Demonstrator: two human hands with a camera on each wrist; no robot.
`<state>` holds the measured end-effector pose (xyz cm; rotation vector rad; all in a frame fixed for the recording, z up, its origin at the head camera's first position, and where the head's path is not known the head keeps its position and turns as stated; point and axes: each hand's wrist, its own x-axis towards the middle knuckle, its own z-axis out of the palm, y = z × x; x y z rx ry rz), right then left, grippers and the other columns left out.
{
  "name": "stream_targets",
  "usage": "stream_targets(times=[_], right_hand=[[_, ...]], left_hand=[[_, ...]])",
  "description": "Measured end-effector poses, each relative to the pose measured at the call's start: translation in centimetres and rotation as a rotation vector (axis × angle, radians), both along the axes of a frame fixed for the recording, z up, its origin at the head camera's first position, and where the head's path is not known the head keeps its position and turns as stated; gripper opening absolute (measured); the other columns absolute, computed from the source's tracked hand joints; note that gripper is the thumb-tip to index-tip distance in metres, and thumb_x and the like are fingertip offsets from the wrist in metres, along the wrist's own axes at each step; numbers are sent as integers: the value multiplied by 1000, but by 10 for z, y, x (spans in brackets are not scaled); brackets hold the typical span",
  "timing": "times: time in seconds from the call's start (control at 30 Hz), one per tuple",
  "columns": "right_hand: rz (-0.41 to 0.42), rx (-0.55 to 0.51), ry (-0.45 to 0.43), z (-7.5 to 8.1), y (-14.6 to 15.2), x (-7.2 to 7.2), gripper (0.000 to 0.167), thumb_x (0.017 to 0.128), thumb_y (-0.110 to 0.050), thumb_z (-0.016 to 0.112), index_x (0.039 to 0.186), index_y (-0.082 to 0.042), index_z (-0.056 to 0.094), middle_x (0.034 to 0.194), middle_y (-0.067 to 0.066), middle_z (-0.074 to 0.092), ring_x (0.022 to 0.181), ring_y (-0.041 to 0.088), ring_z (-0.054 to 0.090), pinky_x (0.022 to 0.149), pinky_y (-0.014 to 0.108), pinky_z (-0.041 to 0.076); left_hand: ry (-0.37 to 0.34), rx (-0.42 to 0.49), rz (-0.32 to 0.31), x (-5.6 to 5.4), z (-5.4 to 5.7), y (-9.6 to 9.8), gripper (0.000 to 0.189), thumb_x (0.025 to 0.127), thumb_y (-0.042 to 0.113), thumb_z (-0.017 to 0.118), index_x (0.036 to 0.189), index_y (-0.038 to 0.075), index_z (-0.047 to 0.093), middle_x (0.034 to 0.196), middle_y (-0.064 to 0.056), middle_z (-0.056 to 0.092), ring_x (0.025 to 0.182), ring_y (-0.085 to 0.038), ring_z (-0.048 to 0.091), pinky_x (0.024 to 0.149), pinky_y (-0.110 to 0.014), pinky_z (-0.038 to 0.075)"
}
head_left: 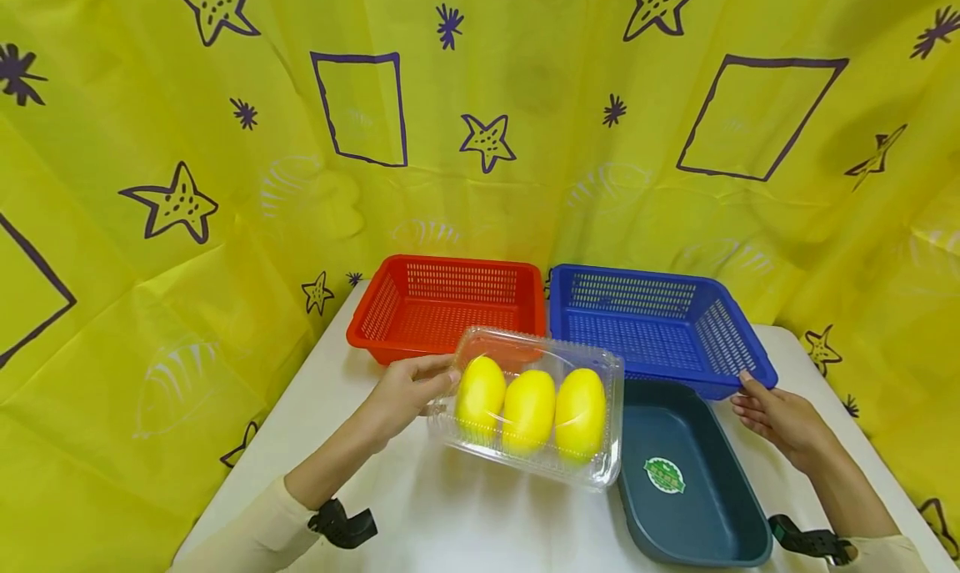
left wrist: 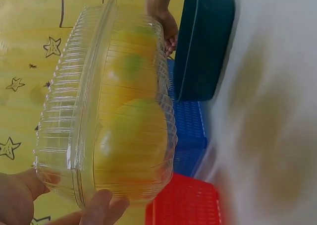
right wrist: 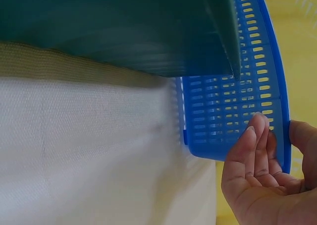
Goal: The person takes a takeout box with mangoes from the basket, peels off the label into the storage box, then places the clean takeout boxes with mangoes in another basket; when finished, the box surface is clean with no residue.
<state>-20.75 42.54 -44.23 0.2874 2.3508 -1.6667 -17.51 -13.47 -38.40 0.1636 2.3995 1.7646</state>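
My left hand (head_left: pixel 408 394) grips the left end of a clear plastic clamshell box (head_left: pixel 468 448), thumb and fingers on either side of it. Inside lie three smooth yellow oval fruits (head_left: pixel 529 410), side by side; their exact kind cannot be told. The box is held tilted above the table, in front of the red basket. In the left wrist view, the fingertips (left wrist: pixel 101 205) press against the box's end. At the near right corner of the blue basket (head_left: pixel 637 339), my right hand (head_left: pixel 783 427) pinches the rim, thumb on top and fingers against the outer wall (right wrist: pixel 257 140).
A red basket (head_left: pixel 450 323) stands at the back left, beside the blue one. The dark teal tub (head_left: pixel 693 506), with a green-and-white sticker inside, sits at the right front on a white table (head_left: pixel 420 523). A yellow patterned curtain (head_left: pixel 540 214) hangs behind.
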Motion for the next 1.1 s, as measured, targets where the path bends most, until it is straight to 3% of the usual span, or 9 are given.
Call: stream_targets(times=[0.3, 0.5, 0.67, 1.1], right_hand=[[-2, 9, 2, -1, -1, 1, 73, 111, -54, 39, 137, 13, 51, 95, -17, 70, 90, 4, 72, 87, 25, 63], [-8, 7, -9, -1, -2, 1, 77, 110, -55, 39, 143, 14, 45, 96, -17, 69, 91, 4, 72, 88, 26, 63], [-7, 5, -2, 0, -2, 2, 75, 111, -54, 39, 142, 13, 47, 97, -17, 70, 91, 4, 72, 88, 26, 63], [-18, -20, -8, -1, -1, 2, 66, 110, -55, 41, 134, 5, 56, 96, -15, 70, 90, 5, 72, 87, 25, 62]], left_hand=[[30, -11, -34, -38, 19, 25, 50, 104, 34, 66, 147, 9, 63, 142, -9, 67, 121, -28, 67, 99, -44, 60], [-18, 37, -46, -66, 26, 44, 51, 105, 34, 65, 149, 7, 60, 138, -10, 69, 117, -26, 70, 93, -37, 63], [-24, 88, -29, -86, 34, 63, 50, 106, 32, 65, 148, 7, 60, 136, -12, 70, 116, -27, 72, 94, -40, 62], [-35, 103, 28, -129, 46, 117, 48, 105, 30, 67, 145, 3, 63, 136, -14, 70, 110, -26, 75, 93, -36, 63]])
